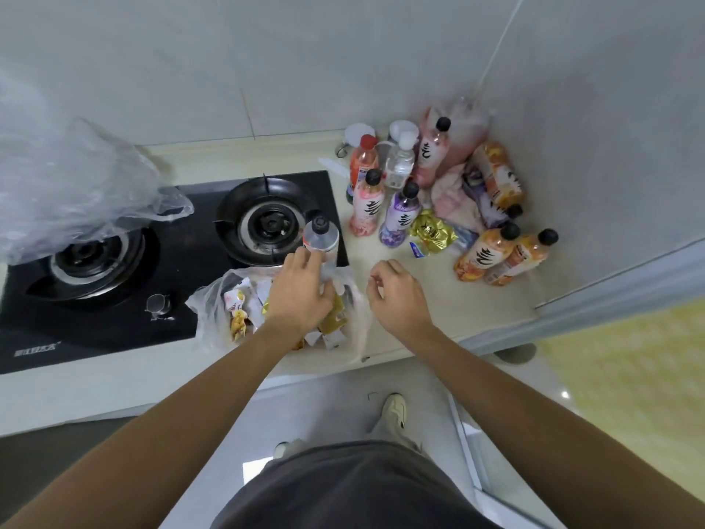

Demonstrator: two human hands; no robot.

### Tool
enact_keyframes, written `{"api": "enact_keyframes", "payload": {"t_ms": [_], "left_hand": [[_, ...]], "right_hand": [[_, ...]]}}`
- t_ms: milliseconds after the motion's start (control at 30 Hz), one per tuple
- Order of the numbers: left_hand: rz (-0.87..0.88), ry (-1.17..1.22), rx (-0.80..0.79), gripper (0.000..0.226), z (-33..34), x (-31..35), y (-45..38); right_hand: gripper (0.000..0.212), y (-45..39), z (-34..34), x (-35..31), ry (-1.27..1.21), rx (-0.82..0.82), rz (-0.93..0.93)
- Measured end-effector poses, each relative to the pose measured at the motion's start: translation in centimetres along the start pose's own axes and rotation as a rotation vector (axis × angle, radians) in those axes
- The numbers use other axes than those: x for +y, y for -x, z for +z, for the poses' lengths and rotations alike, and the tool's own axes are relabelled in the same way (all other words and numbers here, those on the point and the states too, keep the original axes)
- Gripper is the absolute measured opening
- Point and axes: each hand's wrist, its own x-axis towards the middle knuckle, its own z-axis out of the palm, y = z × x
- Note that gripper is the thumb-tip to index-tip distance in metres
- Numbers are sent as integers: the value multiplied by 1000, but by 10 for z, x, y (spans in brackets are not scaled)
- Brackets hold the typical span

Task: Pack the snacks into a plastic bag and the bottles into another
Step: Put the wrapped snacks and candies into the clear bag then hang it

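A clear plastic bag (212, 308) holding several snack packets lies at the counter's front edge, partly on the stove. My left hand (300, 292) is over its mouth, fingers curled into the bag's far rim. Just right of the bag, my right hand (397, 296) hovers with loosely curled fingers and nothing in it. A clear bottle with a black cap (321, 235) stands right behind my left hand. Further back right stand pink (367, 208) and purple (401, 215) bottles. A gold snack packet (432, 231) and a small blue packet (418, 250) lie beside them.
A second, crumpled clear bag (72, 185) rises over the left burner of the black gas stove (114, 330). Two orange bottles (496, 257) lean near the right wall. More bottles and a pink bag (467, 137) fill the corner. The counter edge (419, 349) drops to the floor.
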Motion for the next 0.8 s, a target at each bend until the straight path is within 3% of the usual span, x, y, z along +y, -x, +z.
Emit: {"api": "enact_keyframes", "payload": {"t_ms": [100, 333, 500, 700, 800], "left_hand": [[38, 23, -30, 35, 12, 29, -17], [145, 53, -158, 40, 68, 92, -59], [120, 73, -355, 58, 118, 118, -103], [68, 72, -411, 68, 163, 118, -144], [41, 90, -454, 76, 177, 121, -156]], "right_hand": [[3, -8, -18, 40, 30, -3, 75], [45, -44, -38, 112, 104, -128, 195], [56, -83, -30, 149, 199, -253, 132], [87, -126, -14, 176, 276, -296, -1], [86, -142, -4, 189, 326, -333, -8]]}}
